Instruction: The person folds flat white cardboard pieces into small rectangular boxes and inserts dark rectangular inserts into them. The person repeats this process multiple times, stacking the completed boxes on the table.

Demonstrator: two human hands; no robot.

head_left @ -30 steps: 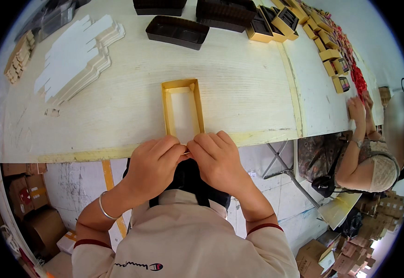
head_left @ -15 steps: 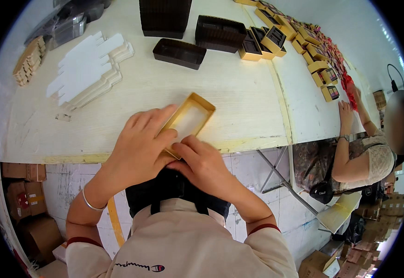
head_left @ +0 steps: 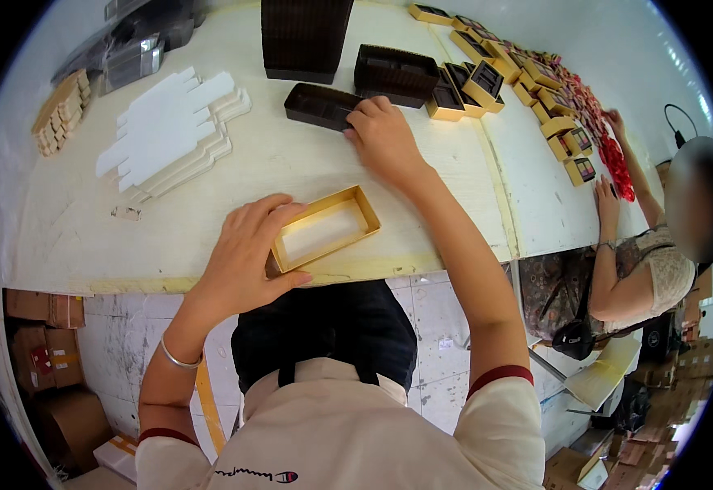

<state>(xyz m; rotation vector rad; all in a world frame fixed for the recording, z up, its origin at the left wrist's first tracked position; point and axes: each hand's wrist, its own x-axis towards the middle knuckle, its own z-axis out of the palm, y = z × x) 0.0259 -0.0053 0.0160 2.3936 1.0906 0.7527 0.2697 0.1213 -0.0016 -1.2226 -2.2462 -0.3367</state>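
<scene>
An open gold cardboard box (head_left: 336, 248) with a pale inside lies near the table's front edge. My left hand (head_left: 245, 251) grips its left end, thumb at the near side and fingers over the far side. Farther off, my right hand (head_left: 385, 140) is stretched out with its fingertips pinched on the right end of a dark brown plastic tray (head_left: 311, 114). This long tray rests on the table in front of the stacked dark trays (head_left: 393, 77).
White flat box blanks (head_left: 160, 131) are stacked at the left, beside tan folded pieces (head_left: 61, 110). A taller tray stack (head_left: 303, 41) stands at the back. Gold boxes with dark trays (head_left: 446, 98) sit back right. A co-worker (head_left: 646, 282) handles red material (head_left: 615, 167).
My right hand has left the gold box and reached forward to the dark tray. The box, still in my left hand, has turned to lie more crosswise.
</scene>
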